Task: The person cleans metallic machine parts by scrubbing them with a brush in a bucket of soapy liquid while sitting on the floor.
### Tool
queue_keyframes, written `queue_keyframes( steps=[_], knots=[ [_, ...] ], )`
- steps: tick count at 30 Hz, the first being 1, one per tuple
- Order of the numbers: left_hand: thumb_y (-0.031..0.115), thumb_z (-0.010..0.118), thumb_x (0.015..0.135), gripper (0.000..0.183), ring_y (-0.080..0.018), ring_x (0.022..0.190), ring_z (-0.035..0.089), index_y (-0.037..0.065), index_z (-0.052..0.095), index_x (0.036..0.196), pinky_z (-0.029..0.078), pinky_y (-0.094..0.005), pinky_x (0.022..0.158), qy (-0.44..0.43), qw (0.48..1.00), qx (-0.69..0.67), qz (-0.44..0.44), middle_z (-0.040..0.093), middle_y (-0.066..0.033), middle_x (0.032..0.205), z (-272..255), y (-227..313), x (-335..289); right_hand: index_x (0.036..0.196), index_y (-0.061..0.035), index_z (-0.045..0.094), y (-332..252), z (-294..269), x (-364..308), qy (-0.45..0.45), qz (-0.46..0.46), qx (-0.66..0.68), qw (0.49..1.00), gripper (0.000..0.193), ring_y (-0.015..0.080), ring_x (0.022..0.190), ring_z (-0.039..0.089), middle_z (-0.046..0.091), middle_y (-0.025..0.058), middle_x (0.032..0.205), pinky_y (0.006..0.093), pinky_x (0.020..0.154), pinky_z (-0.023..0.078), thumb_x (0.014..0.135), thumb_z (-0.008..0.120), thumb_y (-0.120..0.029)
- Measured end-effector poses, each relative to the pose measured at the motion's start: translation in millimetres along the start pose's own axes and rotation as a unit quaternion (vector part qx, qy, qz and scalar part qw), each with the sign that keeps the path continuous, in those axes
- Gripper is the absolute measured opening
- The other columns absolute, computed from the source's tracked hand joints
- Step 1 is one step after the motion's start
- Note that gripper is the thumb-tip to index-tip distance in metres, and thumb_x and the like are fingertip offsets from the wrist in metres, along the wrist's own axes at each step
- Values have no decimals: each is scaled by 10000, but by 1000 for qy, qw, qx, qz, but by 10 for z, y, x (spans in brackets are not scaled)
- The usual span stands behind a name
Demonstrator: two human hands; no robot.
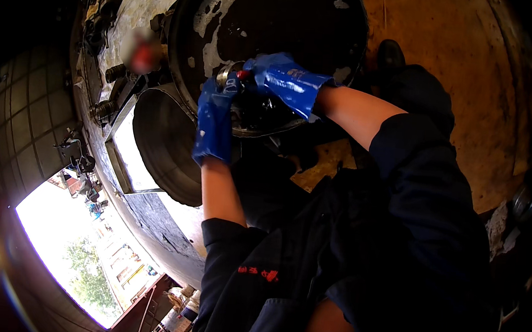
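Both my hands wear wet, shiny blue rubber gloves and meet over the near left part of a large round black basin (363,34). It holds dark liquid with patches of pale foam. My left hand (216,107) is closed around a short, round metal part (225,75) with a shiny silver band. Just right of that band, my right hand (278,74) is closed with its fingers against a small dark-red piece (243,75). Whether this red piece belongs to the metal part or to a separate tool, I cannot tell. The glove hides most of it.
A second, empty-looking round dark pan (168,147) stands tilted left of the basin. Beyond it lie dark coiled or ribbed metal parts (104,110) along a stained floor. A blurred red and white shape (143,52) is at upper left. Brown floor (469,87) spreads to the right.
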State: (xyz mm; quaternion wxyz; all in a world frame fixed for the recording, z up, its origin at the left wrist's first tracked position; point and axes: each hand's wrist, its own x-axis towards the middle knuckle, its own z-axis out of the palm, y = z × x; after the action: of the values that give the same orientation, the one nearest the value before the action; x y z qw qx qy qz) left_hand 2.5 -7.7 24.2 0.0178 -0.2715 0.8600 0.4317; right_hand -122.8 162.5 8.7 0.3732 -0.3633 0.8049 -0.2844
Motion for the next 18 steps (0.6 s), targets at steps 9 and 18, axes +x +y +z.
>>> queue_keyframes(
  steps=[9, 18],
  knots=[
    [392, 625, 1017, 489, -250, 960, 667, -20, 646, 1279, 522, -362, 873, -40, 998, 41, -20, 712, -136, 1064, -59, 552, -41, 914, -54, 739, 212, -73, -108, 42, 1, 295, 955, 343, 207, 705, 660, 675, 87, 735, 361, 667, 507, 932, 638, -381],
    [378, 685, 978, 420, -207, 754, 652, -32, 701, 1064, 526, -367, 694, 141, 986, 86, 0, 722, -109, 853, 271, -105, -87, 939, -1, 720, 203, -69, -335, 41, 8, 296, 954, 368, 274, 818, 661, 709, 157, 838, 349, 797, 498, 923, 637, -358]
  ],
)
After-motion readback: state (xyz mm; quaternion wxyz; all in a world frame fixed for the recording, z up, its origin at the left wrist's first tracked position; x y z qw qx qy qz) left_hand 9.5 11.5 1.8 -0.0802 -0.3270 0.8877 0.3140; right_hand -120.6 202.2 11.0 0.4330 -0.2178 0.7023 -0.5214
